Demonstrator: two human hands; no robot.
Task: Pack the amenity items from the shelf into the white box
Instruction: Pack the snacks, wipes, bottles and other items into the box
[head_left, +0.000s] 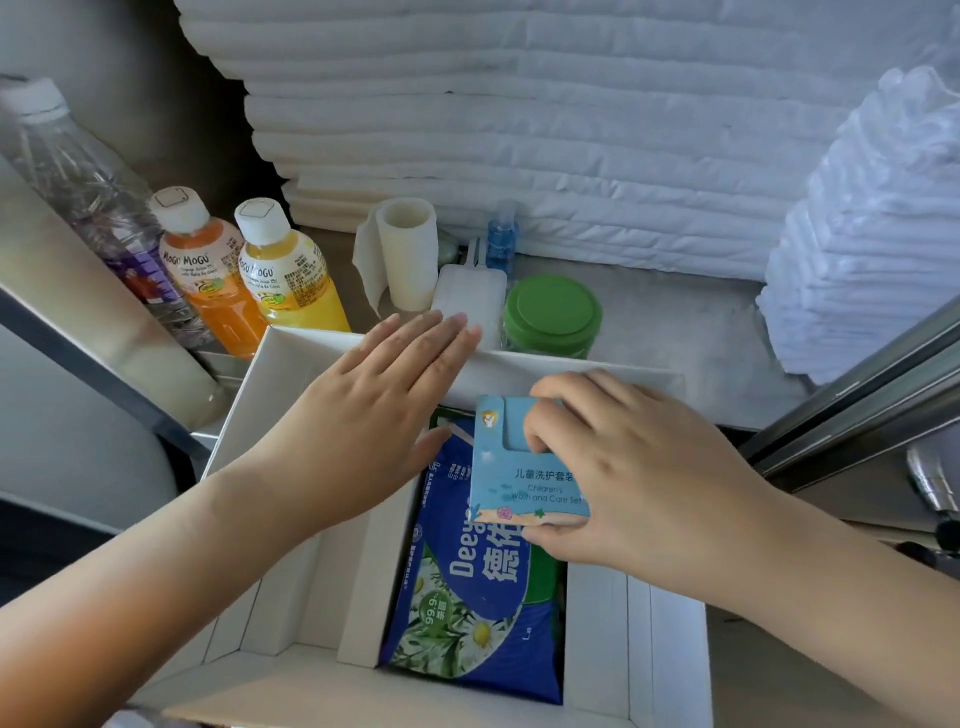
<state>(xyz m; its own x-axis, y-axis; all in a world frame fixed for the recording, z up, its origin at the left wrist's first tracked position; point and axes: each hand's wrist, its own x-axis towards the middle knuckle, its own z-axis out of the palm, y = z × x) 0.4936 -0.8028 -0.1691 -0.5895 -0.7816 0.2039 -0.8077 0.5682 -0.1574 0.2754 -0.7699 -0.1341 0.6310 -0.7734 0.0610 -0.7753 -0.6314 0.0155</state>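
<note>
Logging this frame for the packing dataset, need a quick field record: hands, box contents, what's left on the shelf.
left hand: open, flat, over the far left part of the white box
right hand: gripping the light blue children's care set above the box
in box: blue wipes pack, in the middle compartment
shelf, drinks: two juice bottles, clear water bottle
shelf, other: paper roll, green-lidded jar, small blue bottle
behind: folded white linen

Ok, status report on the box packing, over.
Right hand gripping light blue care set over white box. Left hand flat, empty. Blue wipes pack already inside. Nothing blocking.
</note>
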